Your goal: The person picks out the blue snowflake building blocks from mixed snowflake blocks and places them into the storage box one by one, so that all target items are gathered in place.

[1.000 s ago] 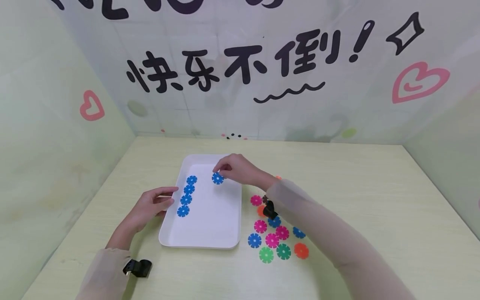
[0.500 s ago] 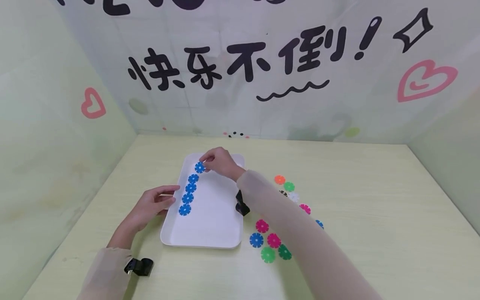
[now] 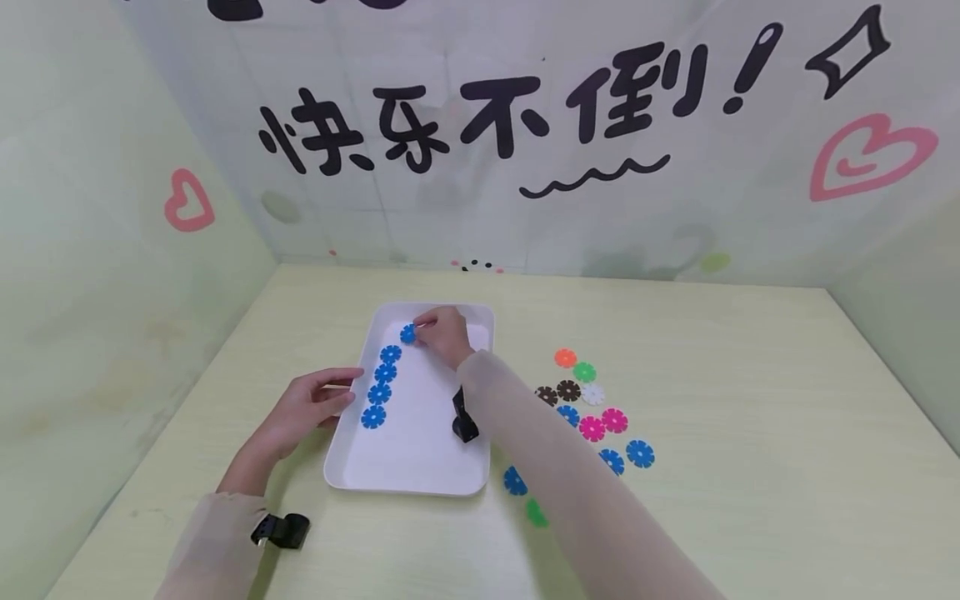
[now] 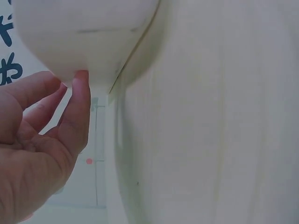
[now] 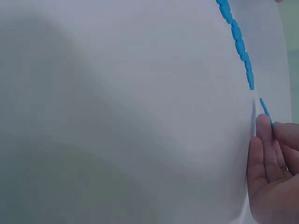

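Observation:
In the head view my right hand [image 3: 447, 333] is over the far part of a white tray [image 3: 408, 483]. Its thumb and fingertips pinch a blue notched plastic disc [image 3: 407, 333], partly hidden by the fingers. The right wrist view shows this blue disc [image 5: 265, 108] edge-on, tilted up close to the end of a row of blue discs [image 5: 240, 46]. That row [image 3: 381, 383] runs along the tray's left side. My left hand [image 3: 307, 408] holds the tray's left rim; in the left wrist view its thumb [image 4: 81, 93] lies against the outer wall.
Several loose notched discs in pink [image 3: 592, 428], blue [image 3: 640, 453], brown [image 3: 568, 391], white [image 3: 592, 394], green [image 3: 584, 372] and orange [image 3: 566, 357] lie on the table [image 3: 750, 417] right of the tray. My right sleeve [image 3: 555, 467] covers some of them. Printed walls [image 3: 480, 217] enclose the table.
My right hand has carried the blue disc leftward over the tray to the far end of the row, then slightly lower. The left hand keeps its place at the rim.

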### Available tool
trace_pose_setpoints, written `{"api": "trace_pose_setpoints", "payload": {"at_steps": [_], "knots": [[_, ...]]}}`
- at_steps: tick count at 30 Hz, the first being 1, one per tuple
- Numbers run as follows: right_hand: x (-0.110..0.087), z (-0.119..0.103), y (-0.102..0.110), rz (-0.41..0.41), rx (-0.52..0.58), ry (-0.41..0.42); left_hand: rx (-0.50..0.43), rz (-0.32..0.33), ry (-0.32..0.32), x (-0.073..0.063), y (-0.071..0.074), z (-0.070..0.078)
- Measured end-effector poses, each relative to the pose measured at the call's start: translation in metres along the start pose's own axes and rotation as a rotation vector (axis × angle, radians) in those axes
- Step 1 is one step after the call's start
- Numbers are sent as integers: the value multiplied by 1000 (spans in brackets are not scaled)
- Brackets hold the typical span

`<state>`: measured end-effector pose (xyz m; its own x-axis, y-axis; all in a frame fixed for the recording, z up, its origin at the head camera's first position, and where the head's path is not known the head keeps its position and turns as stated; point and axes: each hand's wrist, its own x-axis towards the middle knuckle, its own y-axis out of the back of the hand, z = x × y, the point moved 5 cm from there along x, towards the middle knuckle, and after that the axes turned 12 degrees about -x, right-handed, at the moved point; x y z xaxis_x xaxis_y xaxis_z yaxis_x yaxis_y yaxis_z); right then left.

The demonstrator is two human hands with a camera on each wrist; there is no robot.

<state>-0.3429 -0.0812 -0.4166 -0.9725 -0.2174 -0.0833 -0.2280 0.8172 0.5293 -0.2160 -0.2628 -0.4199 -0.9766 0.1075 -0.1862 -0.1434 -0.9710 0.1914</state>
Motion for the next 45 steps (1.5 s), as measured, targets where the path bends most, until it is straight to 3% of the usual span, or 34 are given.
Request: {"api": "trace_pose_setpoints", "payload": {"at_steps": [4, 12, 21, 28, 36, 45], "knots": [[5, 4, -5, 15, 19, -14, 0, 0, 1, -2, 0, 2], [12, 2, -16, 39, -45, -26, -10, -2, 3, 0, 0, 1], [9, 0, -17, 28, -101, -50, -14, 3, 10, 1, 0, 0], [11, -3, -15, 16, -106, -20, -23, 1, 13, 0, -1, 1], [6, -26, 12, -149, -119, 25, 0, 5, 19, -1, 0, 5], [-19, -68, 64, -320, -307, 240, 11, 3, 25, -1, -1, 2]]}}
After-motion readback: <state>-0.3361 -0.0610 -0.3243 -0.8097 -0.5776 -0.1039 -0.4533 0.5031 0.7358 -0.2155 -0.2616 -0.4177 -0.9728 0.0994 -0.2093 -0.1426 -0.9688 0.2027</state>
